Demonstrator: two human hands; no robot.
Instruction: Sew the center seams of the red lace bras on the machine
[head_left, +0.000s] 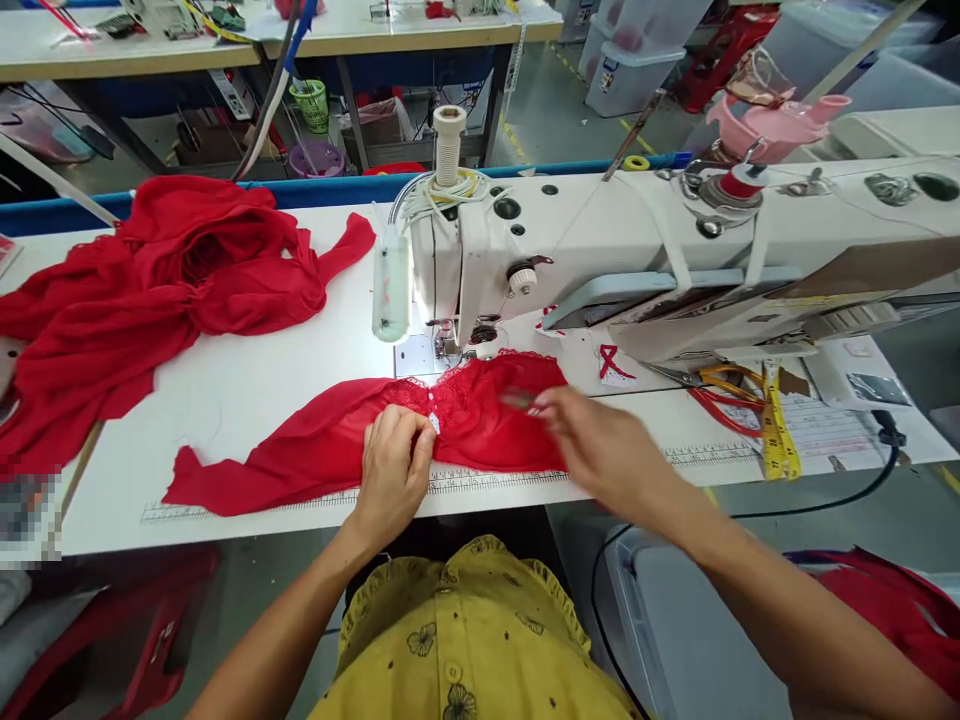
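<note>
A long red lace-trimmed garment (487, 420) lies across the table edge, just in front of the sewing machine's needle area (448, 345). My left hand (397, 460) is closed on the garment near its middle, beside a small white label (433, 415). Over the garment's right part, my right hand (592, 440) is blurred by motion. Its fingers are pinched on a small dark tool (517, 400), too smeared to identify.
A heap of red fabric (202, 270) covers the table's left side. Scissors (720, 385) and a yellow measuring tape (780, 430) lie at the right. The machine head (555, 240) spans the back. A printed ruler (487, 480) runs along the front edge.
</note>
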